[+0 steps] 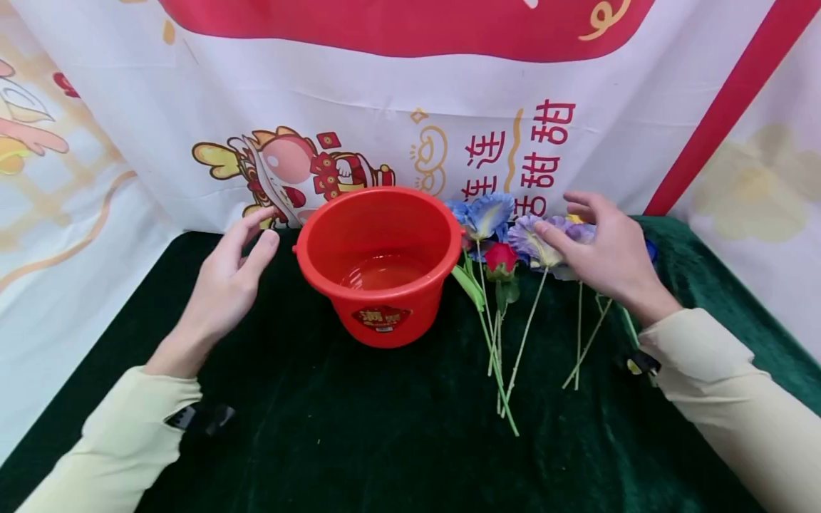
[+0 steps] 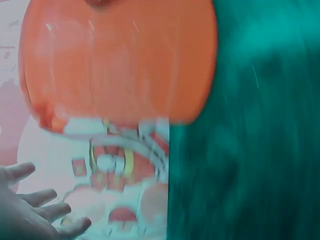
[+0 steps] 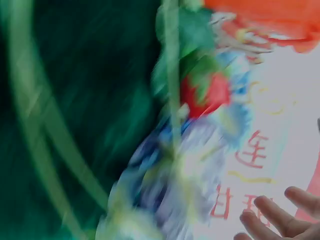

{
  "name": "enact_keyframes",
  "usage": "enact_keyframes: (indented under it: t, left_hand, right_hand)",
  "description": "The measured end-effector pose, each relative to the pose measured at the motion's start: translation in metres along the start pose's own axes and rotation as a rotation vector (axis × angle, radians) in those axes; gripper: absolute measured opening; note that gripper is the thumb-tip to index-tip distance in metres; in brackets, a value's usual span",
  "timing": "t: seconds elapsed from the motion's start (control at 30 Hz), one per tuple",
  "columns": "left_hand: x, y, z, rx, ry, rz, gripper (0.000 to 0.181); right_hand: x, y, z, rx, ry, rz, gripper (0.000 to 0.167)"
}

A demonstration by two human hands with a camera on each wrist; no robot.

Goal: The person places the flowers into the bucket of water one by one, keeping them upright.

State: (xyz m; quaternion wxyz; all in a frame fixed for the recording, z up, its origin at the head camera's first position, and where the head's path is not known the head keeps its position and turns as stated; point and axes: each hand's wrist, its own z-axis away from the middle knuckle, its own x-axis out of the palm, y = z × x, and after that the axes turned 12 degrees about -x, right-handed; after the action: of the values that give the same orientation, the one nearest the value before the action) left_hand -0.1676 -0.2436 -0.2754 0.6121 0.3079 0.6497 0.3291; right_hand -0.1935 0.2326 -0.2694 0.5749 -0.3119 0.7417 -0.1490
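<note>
A red plastic bucket [image 1: 385, 313] stands upright on the dark green cloth, a gold-lettered label on its front. Left of it my left hand [image 1: 224, 281] hovers with fingers spread, apart from the rim and holding nothing. In the left wrist view those fingers [image 2: 45, 200] are parted beside the bucket [image 2: 120, 65]. My right hand [image 1: 606, 253] is over the artificial flowers, fingers loosely bent; contact with the petals is unclear. Beneath and beside it lie a pale purple flower [image 1: 535, 242], a red rose [image 1: 500, 258] and a blue flower [image 1: 485, 214]. More blooms are partly hidden behind the hand.
Thin green stems [image 1: 526, 342] point toward me across the green cloth [image 1: 321, 442]. Behind the table hangs a white printed curtain [image 1: 385, 85] with red lettering and a cartoon figure [image 1: 288, 167]. Each sleeve carries a small black device at the wrist.
</note>
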Motion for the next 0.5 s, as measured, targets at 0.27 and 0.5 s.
enact_keyframes:
  t: [0.27, 0.5]
  left_hand:
    - [0.036, 0.02, 0.005, 0.041, -0.13, 0.453, 0.059]
    - [0.047, 0.02, 0.006, 0.07, -0.167, 0.468, 0.056]
  right_hand:
    - [0.009, -0.025, 0.003, 0.132, 0.091, -0.573, 0.065]
    - [0.026, -0.037, 0.004, 0.213, 0.123, -1.028, 0.032]
